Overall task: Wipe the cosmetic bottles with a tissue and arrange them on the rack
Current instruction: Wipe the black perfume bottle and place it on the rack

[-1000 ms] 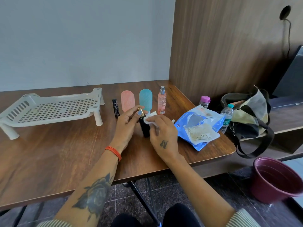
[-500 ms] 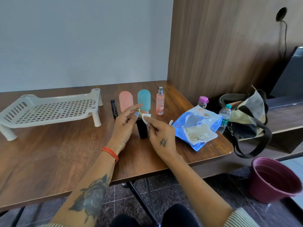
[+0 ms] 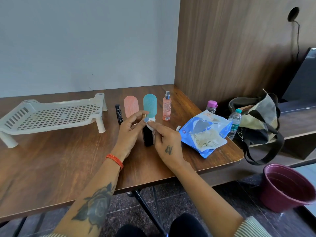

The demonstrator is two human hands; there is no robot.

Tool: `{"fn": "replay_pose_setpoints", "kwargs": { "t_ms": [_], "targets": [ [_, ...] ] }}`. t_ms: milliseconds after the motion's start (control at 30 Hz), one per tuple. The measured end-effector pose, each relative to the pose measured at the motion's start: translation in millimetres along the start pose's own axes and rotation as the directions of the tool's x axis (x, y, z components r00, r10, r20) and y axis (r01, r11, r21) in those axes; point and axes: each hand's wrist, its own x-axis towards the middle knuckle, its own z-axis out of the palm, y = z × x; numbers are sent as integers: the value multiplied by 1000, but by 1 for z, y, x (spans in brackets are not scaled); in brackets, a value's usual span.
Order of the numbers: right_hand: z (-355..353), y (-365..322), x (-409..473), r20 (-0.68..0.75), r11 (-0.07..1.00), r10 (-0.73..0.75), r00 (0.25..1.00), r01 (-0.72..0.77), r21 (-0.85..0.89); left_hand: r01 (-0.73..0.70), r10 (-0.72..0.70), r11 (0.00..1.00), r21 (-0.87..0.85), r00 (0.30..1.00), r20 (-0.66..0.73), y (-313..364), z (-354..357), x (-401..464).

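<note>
A black bottle with a gold cap stands upright on the wooden table. My left hand pinches it near the cap. My right hand pinches a white tissue against the bottle's top. Behind them stand a small black tube, a pink bottle, a teal bottle and a pink spray bottle. The white perforated rack sits at the left with nothing on it.
A blue tissue packet with a used wipe on it lies at the table's right edge. Beyond it are a purple-capped bottle, a water bottle and a bag. A maroon bucket stands on the floor.
My right hand has moved the tissue from the bottle's side up to its top. My left hand has kept its hold near the cap.
</note>
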Motion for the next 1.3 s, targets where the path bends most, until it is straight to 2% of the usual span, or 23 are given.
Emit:
{"fn": "replay_pose_setpoints", "kwargs": {
  "t_ms": [100,267,333,467,633,667,800,933,1033,1100,1200,1300],
  "targets": [
    [0,0,1,9,1000,22,1000,-22,15,35,-36,999,-27,999,-40,0,-2,0],
    [0,4,2,-29,987,158,987,-156,45,61,-65,996,-69,997,-47,1,-2,1],
    [0,3,1,-79,994,107,991,-104,42,65,-69,995,-75,996,-57,1,-1,1],
    [4,2,-1,-49,999,-48,998,47,-25,80,-84,994,-76,995,-57,0,-3,1],
    [2,5,1,-90,999,52,995,-53,-9,61,-64,997,-57,997,-51,1,-3,0],
    [1,5,0,-109,999,34,993,-38,-29,53,-55,997,-49,997,-50,1,-3,-1],
    [2,-2,-6,13,978,-154,988,154,-138,49,-50,999,-15,997,-65,-1,-5,-1],
    [2,2,-3,5,998,-42,999,42,-45,52,-53,999,-11,996,-78,-1,-4,-1],
    [2,7,1,-81,997,77,994,-79,-18,36,-38,999,-25,995,-89,1,-3,-1],
    [2,5,1,-109,998,55,992,-58,-28,29,-32,999,-36,996,-89,1,-3,-2],
    [2,0,-3,1,994,-83,997,82,-69,32,-34,999,-23,995,-93,0,-3,-1],
    [2,2,-2,-36,1000,-4,999,4,-11,36,-38,999,-23,995,-87,0,-4,-1]
  ]
}}
